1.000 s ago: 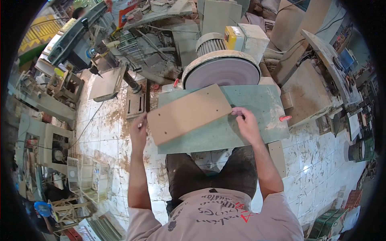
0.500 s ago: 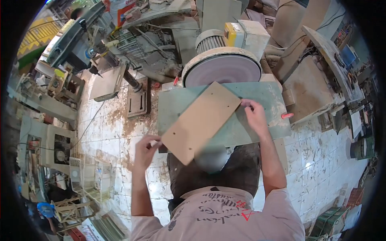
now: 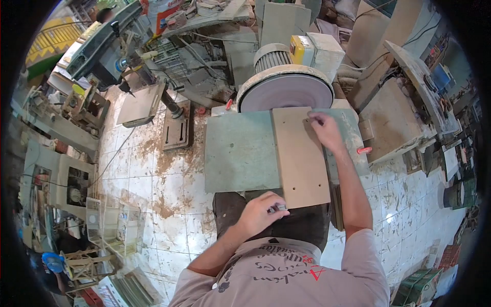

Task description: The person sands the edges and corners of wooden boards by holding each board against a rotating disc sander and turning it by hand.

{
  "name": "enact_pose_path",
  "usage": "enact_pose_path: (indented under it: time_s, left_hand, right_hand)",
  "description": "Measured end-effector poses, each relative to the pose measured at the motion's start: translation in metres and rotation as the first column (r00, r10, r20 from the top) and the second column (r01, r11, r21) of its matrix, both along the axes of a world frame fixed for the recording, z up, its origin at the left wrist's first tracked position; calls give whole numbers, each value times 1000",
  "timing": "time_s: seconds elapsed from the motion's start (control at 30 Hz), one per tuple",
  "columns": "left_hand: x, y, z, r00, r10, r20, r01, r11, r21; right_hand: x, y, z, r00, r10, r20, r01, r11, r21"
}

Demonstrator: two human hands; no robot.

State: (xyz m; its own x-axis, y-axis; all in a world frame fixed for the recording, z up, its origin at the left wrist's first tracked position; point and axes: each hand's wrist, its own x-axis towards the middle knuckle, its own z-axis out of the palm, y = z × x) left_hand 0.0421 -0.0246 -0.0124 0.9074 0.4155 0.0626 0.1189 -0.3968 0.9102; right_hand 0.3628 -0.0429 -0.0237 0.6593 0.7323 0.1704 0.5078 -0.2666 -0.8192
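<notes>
A tan rectangular board (image 3: 300,158) with small dark holes near its ends lies lengthwise across the green table (image 3: 240,153), its near end overhanging the front edge. The far end is against or very close to the round sanding disc (image 3: 286,92). My right hand (image 3: 327,130) is closed at the board's far right corner, gripping its edge. At the near left corner is my left hand (image 3: 263,212), fingers curled together round that corner; the fingertips are partly hidden.
Red clamps (image 3: 364,150) sit at the table's right edge and at its back left. A drill press (image 3: 176,110) stands to the left. Behind the disc are a motor (image 3: 271,57) and a yellow-and-white box. At right is a dusty wooden bench (image 3: 391,120).
The board has turned from a diagonal to nearly square with the disc and shifted right. My left hand has swung right and toward my body; my right hand has moved a little farther forward.
</notes>
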Motion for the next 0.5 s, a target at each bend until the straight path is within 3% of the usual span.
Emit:
enact_pose_path:
  time_s: [0.07, 0.17, 0.23, 0.3, 0.33, 0.37, 0.4, 0.43, 0.5]
  left_hand:
    - [1, -10, 1, 995, -102, -20, 100, 992, -74]
    - [1, -26, -2, 973, -230, -14, 230, 973, -2]
    - [5, -35, 8, 952, -303, -50, 305, 952, 20]
    - [7, -39, 10, 924, -372, -87, 377, 925, 50]
    - [7, -41, 6, 915, -397, -77, 403, 907, 121]
    - [7, -41, 5, 904, -421, -67, 426, 884, 191]
    - [6, -34, 29, 886, -441, -140, 454, 888, 73]
    - [2, -22, 31, 886, -441, -140, 454, 888, 73]
    - [-12, 1, 36, 905, -425, 11, 425, 904, -45]
  right_hand:
    - [-24, -2, 24, 996, 81, 22, -79, 994, -72]
    - [-62, -4, 46, 940, 314, 132, -281, 934, -223]
    - [-100, 0, 64, 835, 475, 279, -298, 815, -497]
    - [-130, 5, 63, 709, 641, 294, -375, 696, -613]
    - [-141, 9, 63, 711, 638, 297, -372, 699, -610]
    - [-149, 14, 61, 628, 722, 289, -461, 645, -609]
    - [-156, 18, 60, 535, 797, 281, -543, 579, -608]
    - [-163, 20, 60, 535, 797, 281, -543, 579, -608]
    - [-176, 21, 61, 397, 868, 299, -635, 494, -594]
